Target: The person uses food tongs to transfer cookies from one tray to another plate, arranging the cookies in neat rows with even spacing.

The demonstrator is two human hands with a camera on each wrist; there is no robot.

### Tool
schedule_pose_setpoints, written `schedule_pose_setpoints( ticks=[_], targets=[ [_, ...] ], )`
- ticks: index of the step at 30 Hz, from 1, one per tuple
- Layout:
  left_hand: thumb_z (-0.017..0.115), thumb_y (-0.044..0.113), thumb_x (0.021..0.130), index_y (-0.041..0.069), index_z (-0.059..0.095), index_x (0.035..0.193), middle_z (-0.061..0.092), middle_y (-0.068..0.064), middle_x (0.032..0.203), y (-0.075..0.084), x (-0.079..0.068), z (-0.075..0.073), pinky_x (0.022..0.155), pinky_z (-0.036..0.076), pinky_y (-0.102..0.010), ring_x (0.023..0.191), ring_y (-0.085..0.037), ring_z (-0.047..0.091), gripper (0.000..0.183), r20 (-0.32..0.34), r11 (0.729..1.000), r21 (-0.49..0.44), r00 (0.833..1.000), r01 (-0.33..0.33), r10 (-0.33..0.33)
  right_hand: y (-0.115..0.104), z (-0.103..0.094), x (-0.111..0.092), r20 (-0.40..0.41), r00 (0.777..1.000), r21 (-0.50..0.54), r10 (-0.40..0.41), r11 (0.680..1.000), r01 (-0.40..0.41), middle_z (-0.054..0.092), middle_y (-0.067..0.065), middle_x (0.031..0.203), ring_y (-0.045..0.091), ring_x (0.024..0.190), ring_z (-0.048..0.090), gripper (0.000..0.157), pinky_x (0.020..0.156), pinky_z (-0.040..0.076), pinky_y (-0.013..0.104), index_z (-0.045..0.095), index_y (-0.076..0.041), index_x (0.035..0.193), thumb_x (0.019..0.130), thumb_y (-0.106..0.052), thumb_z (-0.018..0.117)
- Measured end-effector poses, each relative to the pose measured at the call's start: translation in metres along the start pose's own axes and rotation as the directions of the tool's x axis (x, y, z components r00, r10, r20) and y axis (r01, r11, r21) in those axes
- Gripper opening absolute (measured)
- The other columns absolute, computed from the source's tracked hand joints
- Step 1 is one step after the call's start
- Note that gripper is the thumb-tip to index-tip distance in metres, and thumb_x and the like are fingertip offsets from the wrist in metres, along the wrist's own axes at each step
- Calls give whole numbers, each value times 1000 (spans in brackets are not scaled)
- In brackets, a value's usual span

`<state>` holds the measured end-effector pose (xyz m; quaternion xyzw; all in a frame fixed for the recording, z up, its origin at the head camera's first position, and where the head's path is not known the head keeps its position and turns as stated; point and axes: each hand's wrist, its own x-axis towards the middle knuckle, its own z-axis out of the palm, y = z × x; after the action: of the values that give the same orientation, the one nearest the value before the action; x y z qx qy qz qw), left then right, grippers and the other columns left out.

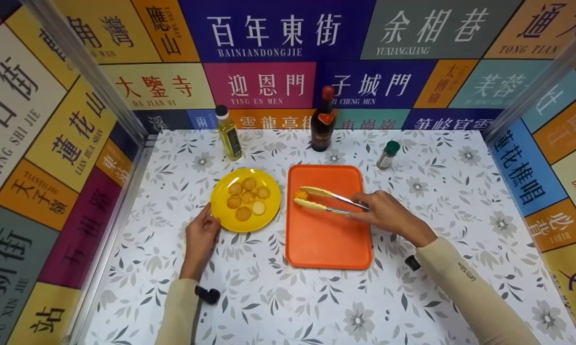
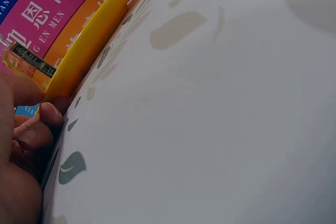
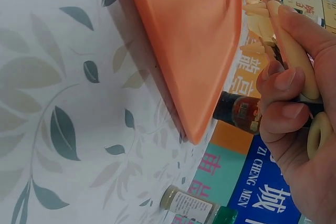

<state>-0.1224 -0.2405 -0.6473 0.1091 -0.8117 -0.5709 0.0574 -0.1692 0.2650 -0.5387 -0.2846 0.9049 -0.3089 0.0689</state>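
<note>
At the left edge of a yellow plate point(image 1: 220, 216), my left hand point(image 1: 202, 232) pinches the rim; the left wrist view shows its curled fingers point(image 2: 39, 129) against the plate's edge. Several round cookies point(image 1: 247, 197) lie on that plate, some swirled and others flat. My right hand point(image 1: 381, 211) grips a pair of tongs point(image 1: 338, 197) with pale yellow tips and metal arms. Between those tips is a cookie point(image 1: 301, 195), partly covered, over the upper left of an orange tray point(image 1: 328, 244). The right wrist view shows my right fingers point(image 3: 286, 116) wrapped round the tongs.
Behind the plate stands an oil bottle point(image 1: 229, 136) with a black cap. A dark bottle point(image 1: 322, 127) with a red top is behind the tray, and a small green-capped jar point(image 1: 388, 155) stands farther right. Printed panels point(image 1: 268, 33) wall the floral-patterned table point(image 1: 249, 297).
</note>
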Motion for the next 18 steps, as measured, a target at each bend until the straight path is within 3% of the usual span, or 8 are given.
schedule_pose_setpoints(
  ticks=[8, 18],
  targets=[
    [66, 11, 106, 8, 49, 166, 66, -12, 82, -1, 0, -1, 50, 46, -25, 57, -17, 56, 62, 2, 1000, -18, 1000, 6, -6, -3, 3, 6, -22, 999, 0, -25, 1000, 25, 67, -6, 80, 11, 66, 55, 33, 61, 44, 29, 78, -12, 113, 96, -39, 87],
    [68, 9, 104, 6, 49, 166, 67, -11, 83, -1, 1, -3, 49, 46, -25, 55, -17, 55, 64, 22, 999, -41, 1000, -19, 20, -9, 8, 16, -49, 997, -1, -61, 998, 61, 72, 0, 87, 15, 69, 56, 35, 63, 46, 30, 79, -6, 116, 95, -31, 89]
  ],
)
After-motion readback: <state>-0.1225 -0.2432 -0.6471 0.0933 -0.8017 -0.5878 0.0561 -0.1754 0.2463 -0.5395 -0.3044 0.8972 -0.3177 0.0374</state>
